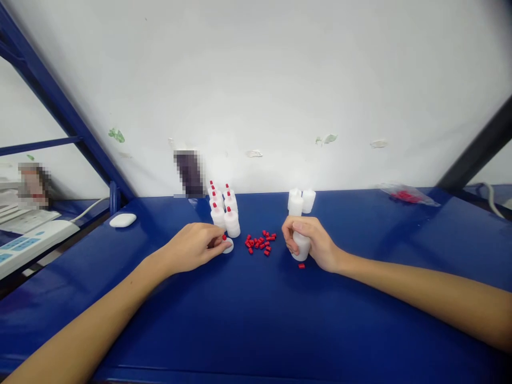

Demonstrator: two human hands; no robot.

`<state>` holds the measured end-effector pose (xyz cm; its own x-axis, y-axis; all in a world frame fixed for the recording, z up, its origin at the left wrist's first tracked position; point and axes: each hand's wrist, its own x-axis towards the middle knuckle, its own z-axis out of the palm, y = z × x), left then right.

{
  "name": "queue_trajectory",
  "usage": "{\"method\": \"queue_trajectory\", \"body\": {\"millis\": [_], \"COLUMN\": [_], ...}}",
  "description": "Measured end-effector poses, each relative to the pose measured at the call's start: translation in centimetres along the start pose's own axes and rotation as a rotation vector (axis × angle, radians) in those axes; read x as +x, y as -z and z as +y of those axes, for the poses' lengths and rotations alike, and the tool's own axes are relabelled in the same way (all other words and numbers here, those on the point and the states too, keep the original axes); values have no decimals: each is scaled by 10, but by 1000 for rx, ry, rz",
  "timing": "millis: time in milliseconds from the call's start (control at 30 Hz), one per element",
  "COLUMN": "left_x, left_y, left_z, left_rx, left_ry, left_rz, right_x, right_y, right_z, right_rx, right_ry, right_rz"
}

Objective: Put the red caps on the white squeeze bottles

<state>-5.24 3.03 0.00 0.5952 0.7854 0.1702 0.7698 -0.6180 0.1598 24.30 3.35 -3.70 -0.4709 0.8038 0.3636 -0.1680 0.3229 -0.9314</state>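
Observation:
My left hand (200, 246) pinches a white disc-like lid (228, 246) with a red tip, low over the blue table, just in front of several white bottles with red tips (232, 224). My right hand (311, 240) is wrapped round a white bottle (301, 246), whose top is partly hidden by the fingers. One red cap (301, 265) lies just in front of that bottle. Between my hands several small red caps (260, 241) are scattered. Behind my right hand stand white bottles (295, 205) without red tips.
On the blue table (248, 320), a white oval object (122, 220) lies at the left and a clear bag of red pieces (407, 196) at the back right. A power strip (36, 242) is at far left. Blue frame posts flank the table; a wall stands behind.

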Motion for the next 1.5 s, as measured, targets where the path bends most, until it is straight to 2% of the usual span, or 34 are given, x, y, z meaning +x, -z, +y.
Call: {"method": "queue_trajectory", "body": {"millis": [200, 333, 533, 633, 867, 933, 1000, 1133, 1300, 1400, 1500], "left_x": [-5, -6, -3, 0, 1, 1, 2, 20, 65, 83, 87], "left_y": [6, 3, -24, -32, -31, -32, -32, -22, -4, -8, -21], "left_z": [-14, 4, 41, 44, 40, 41, 47, 72, 96, 98, 97], "left_rx": [145, 36, -153, -178, -281, -340, -439, -740, -896, -865, -824], "left_ry": [64, -15, -164, -175, -154, -154, -140, -142, -279, -252, -180], "left_rz": [85, 141, 64, 7, -33, -10, 77, 288, 375, 402, 390], "right_x": [1, 1, 1, 2, 3, 3, 4, 5, 5, 6, 8], "right_y": [-1, -1, -1, 0, 3, 2, 2, 1, 1, 0, -2], "right_z": [4, 5, 4, 5, 3, 1, 0, 1, 10, 10, 8], "right_rx": [11, 10, 13, 55, 57, 70, 76, 86, 153, 176, 186], "right_ry": [-15, -26, -23, -10, -18, -37, -71, -116, -75, -68, -78], "right_rz": [-5, -7, 2, -3, -71, -119, -197, -277, -202, -155, -116]}}
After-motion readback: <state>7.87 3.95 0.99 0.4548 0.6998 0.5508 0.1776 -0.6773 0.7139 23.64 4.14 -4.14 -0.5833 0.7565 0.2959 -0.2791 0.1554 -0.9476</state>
